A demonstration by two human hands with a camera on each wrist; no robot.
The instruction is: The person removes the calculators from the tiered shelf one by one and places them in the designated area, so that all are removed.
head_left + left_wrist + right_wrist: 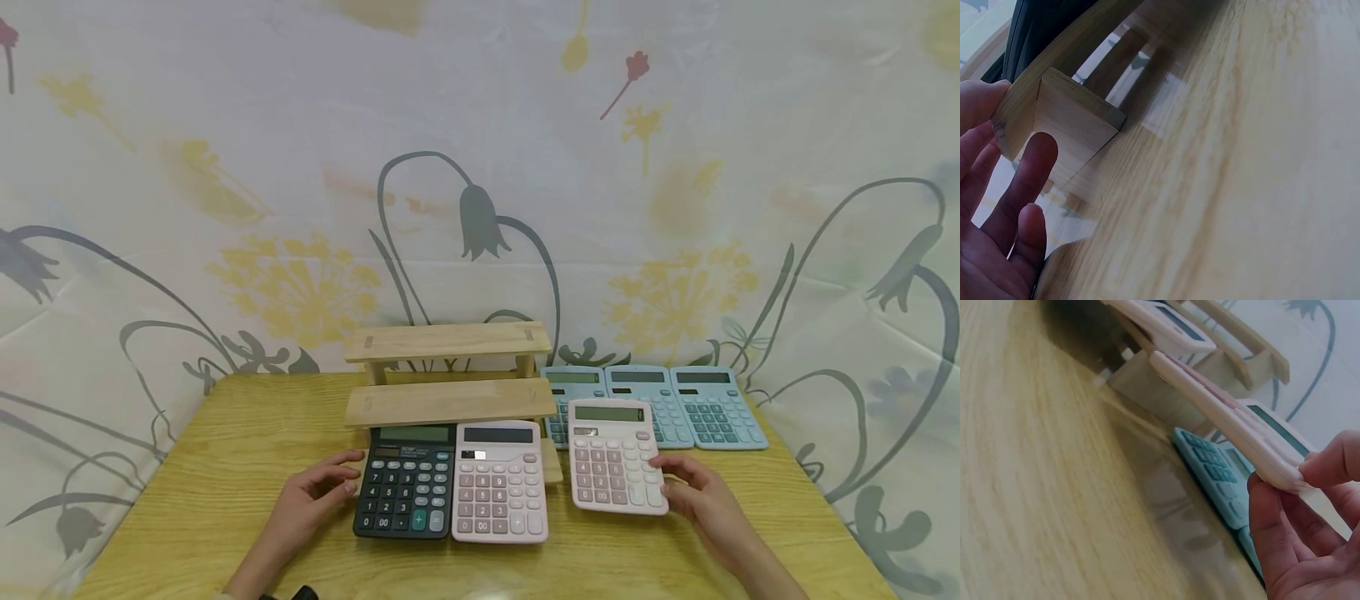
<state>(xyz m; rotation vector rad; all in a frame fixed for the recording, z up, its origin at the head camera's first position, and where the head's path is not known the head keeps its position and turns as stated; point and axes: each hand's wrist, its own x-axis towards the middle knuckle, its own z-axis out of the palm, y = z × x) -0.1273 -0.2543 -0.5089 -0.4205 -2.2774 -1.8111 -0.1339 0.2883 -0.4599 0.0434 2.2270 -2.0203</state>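
My right hand (701,504) pinches the lower right edge of a pink calculator (611,521), thumb on the keypad side and fingers beneath. That calculator is tilted and raised off the table in the right wrist view. My left hand (307,500) is at the left end of the low board of a stepped wooden rack (1063,119), thumb and fingers about the board's end. On this low step a black calculator (402,533) and another pink calculator (500,537) lean side by side, screens up. They hide most of the low board.
Three light blue calculators (720,408) lie in a row at the back right, partly behind the held one. The rack's middle board (450,402) and top board (450,340) rise behind the leaning calculators. A patterned cloth (480,108) hangs behind the wooden table (247,450).
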